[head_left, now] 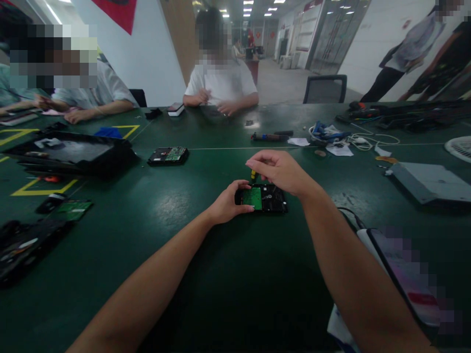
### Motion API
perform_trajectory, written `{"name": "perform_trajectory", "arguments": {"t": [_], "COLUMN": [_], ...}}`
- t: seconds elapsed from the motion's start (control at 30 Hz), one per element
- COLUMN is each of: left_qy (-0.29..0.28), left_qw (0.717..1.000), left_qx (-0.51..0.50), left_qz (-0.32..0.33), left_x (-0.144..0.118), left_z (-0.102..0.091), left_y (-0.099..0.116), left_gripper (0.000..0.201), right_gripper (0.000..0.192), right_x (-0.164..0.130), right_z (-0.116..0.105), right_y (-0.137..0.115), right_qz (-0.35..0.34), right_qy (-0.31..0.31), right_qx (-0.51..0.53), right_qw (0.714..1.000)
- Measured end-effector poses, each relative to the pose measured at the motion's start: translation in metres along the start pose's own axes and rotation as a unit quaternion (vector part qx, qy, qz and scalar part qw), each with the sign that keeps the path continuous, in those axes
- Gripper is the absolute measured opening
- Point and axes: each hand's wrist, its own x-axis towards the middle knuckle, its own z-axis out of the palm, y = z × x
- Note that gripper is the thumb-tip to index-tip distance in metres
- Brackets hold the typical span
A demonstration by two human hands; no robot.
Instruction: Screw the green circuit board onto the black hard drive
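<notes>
The hard drive (265,198) lies flat on the green table (184,206), straight ahead of us and near the middle, circuit side up — its green board (252,197) shows at the left end. A small yellow-handled screwdriver (253,174) stands just behind the drive's far edge, under our right hand.

To do this step well, we judge that the drive must stay pinned flat while the tool is worked: the tip should sit square in the screw head before any turn, pressure straight down, so it does not slip across the board.

Left hand (228,203): curled around the drive's left end, thumb on the near edge, fingers over the far edge, bracing it against the table. A closed, steadying hold on the drive.

Right hand (281,171): hovers over the drive's far side, fingers bent and drawn together into a narrow pinch. It seems to pinch the top of the screwdriver — the contact itself is hidden by the fingers, so we cannot be sure.

Further out: a second hard drive (168,155) lies well apart to the left, a loose green circuit board (73,210) further left, cables (331,133) across the table to the right. A person in a white shirt (221,83) sits opposite.
</notes>
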Motion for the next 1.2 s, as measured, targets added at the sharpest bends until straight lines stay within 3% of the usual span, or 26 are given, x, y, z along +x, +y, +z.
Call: {"name": "perform_trajectory", "arguments": {"t": [0.3,0.6,0.97,1.2], "left_qy": [-0.006,-0.012,-0.009,-0.014], "left_qw": [1.000,1.000,1.000,1.000], "left_qx": [0.004,0.012,0.006,0.002], "left_qz": [0.005,-0.006,0.006,-0.010], "left_x": [0.0010,-0.0002,0.0005,0.0000], "left_z": [-0.0015,-0.0027,-0.0021,-0.0028], "left_y": [0.0020,0.0047,0.0009,0.0025], "left_gripper": [0.079,0.076,0.075,0.081], "right_gripper": [0.025,0.025,0.031,0.029], "right_x": [0.0035,0.0036,0.0059,0.0034], "right_z": [0.0034,0.0013,0.0035,0.0005], "right_y": [0.0081,0.0074,0.0108,0.0079], "right_qz": [0.021,0.002,0.028,0.023], "right_qy": [-0.029,0.017,-0.020,0.028], "right_qx": [0.084,0.007,0.083,0.007], "right_qw": [0.996,1.000,0.996,0.999]}}
